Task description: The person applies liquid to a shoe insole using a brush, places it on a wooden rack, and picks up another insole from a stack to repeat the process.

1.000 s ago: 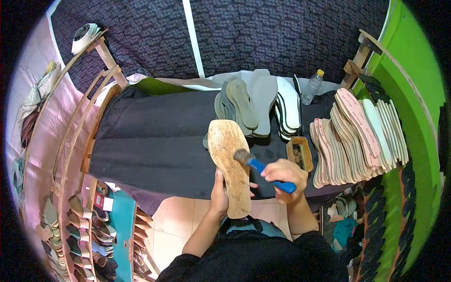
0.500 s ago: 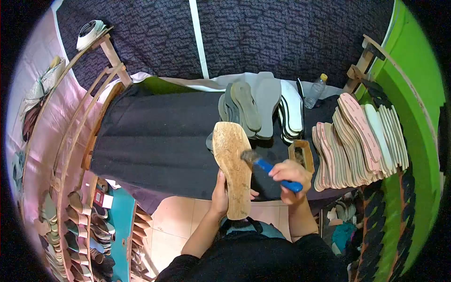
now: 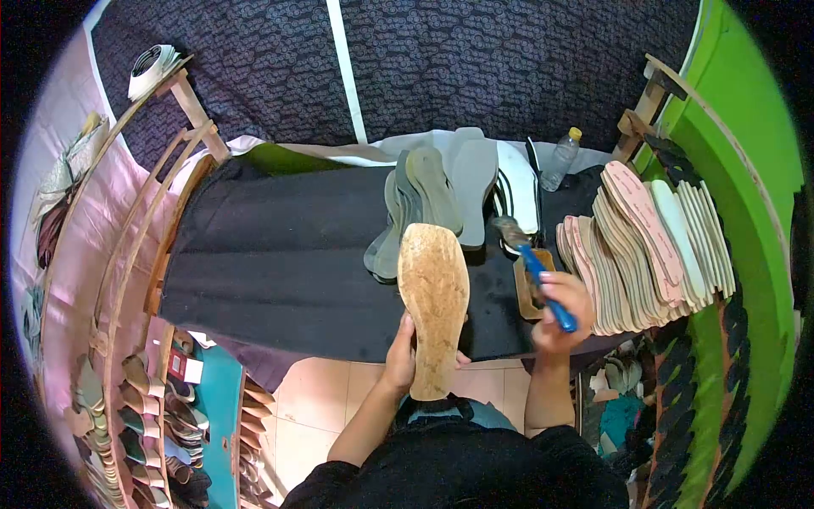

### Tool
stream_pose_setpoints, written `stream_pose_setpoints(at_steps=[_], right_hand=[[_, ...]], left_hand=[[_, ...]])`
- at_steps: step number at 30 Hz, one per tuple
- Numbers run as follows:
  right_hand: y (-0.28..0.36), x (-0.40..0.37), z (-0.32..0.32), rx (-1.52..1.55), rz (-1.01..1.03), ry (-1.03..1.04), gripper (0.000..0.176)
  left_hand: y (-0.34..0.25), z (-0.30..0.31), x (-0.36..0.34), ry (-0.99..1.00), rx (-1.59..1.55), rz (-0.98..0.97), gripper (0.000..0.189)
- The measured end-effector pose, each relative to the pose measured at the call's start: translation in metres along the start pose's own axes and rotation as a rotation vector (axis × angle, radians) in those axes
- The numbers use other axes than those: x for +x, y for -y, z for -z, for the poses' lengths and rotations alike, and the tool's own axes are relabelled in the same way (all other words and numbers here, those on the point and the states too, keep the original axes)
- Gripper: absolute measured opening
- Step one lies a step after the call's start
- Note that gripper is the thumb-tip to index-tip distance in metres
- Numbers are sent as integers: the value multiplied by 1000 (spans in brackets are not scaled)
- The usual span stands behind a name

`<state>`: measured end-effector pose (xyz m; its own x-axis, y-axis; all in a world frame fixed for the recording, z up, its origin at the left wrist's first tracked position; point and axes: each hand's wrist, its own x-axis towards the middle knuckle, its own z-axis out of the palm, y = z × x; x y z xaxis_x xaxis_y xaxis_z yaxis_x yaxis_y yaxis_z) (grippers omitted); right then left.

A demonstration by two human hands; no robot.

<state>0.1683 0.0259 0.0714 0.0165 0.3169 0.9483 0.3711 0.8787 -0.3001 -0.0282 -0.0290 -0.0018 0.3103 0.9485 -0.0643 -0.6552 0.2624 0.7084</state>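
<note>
My left hand (image 3: 402, 355) grips a tan, sole-shaped shoe insole (image 3: 433, 297) near its narrow end, the broad face turned up with a shiny, blotchy surface. Some fingers are hidden behind it. In my right hand (image 3: 563, 312) is a blue-handled brush (image 3: 543, 280), my fingers wrapped around the handle. Its bristle end points up and left, above a small open container (image 3: 526, 293) and clear of the insole. Just beyond the insole lie grey soles (image 3: 424, 195) in a stack.
White soles (image 3: 519, 182) and a plastic bottle (image 3: 560, 161) stand at the back of the black-covered table (image 3: 271, 254). Pink and beige insoles (image 3: 627, 254) are lined up at the right. Shoe racks (image 3: 140, 407) with curved rails flank the left side.
The brush has left the insole's surface and moved right, toward the container. My left hand has shifted the insole slightly right and turned it a little more upright.
</note>
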Motion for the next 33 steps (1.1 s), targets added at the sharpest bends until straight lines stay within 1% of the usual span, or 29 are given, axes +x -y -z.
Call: stream_pose_setpoints(at_steps=[2,5,6,8,9,10,12,13,15,16,18,19,20,22,23,24,26,28,29,30,31,32,33], right_hand=[[-7,-7,15,-78,-167,-108,16],[-21,-17,39,-197,-401,-32,14],[-24,-20,43,-201,-400,-33,14],[-29,-24,47,-286,-472,172,24],[-30,-24,43,-301,-400,236,32],[-34,-31,46,-323,-407,349,32],[-40,-43,43,-325,-366,414,32],[-42,-47,43,-322,-363,414,32],[-43,-52,44,-325,-377,557,31],[-41,-52,43,-321,-374,559,31],[-30,-48,40,-343,-444,577,33],[-25,-45,40,-366,-436,586,40],[-15,-38,37,-359,-431,590,40],[10,-25,32,-386,-478,556,50],[16,-23,31,-398,-404,568,54],[21,-22,27,-387,-396,575,54],[34,-26,13,-219,-277,522,52],[48,-24,-13,28,-301,559,51],[54,-26,-28,97,-302,652,56],[61,-25,-45,166,-323,768,70],[67,-26,-63,255,-362,819,77],[72,-29,-80,350,-399,872,84],[73,-33,-92,378,-383,890,84]], left_hand=[[-2,0,-1,-33,21,-27,59],[-7,0,0,-54,-13,-25,65],[-7,1,0,-52,-14,-23,65],[-6,4,2,-36,7,-57,66],[-7,4,3,-30,29,-55,66],[-8,3,3,-28,29,-55,66],[-9,2,4,-25,18,-44,66],[-10,1,4,-26,19,-47,66],[-12,1,4,-13,32,-95,66],[-12,1,4,-16,32,-100,66],[-13,3,3,-27,45,-119,67],[-13,4,3,-30,44,-123,67],[-13,5,3,-23,23,-138,68],[-15,8,2,-24,1,-163,69],[-16,8,1,-50,-19,-166,69],[-17,10,0,-75,-41,-170,70],[-19,15,-3,-93,-67,-207,70],[-24,18,-6,-108,-91,-253,70],[-26,17,-9,-182,-132,-314,71],[-29,19,-12,-255,-174,-382,72],[-30,31,-16,-226,-254,-414,68],[-33,39,-22,-244,-244,-443,68],[-36,37,-27,-300,-232,-551,66]])
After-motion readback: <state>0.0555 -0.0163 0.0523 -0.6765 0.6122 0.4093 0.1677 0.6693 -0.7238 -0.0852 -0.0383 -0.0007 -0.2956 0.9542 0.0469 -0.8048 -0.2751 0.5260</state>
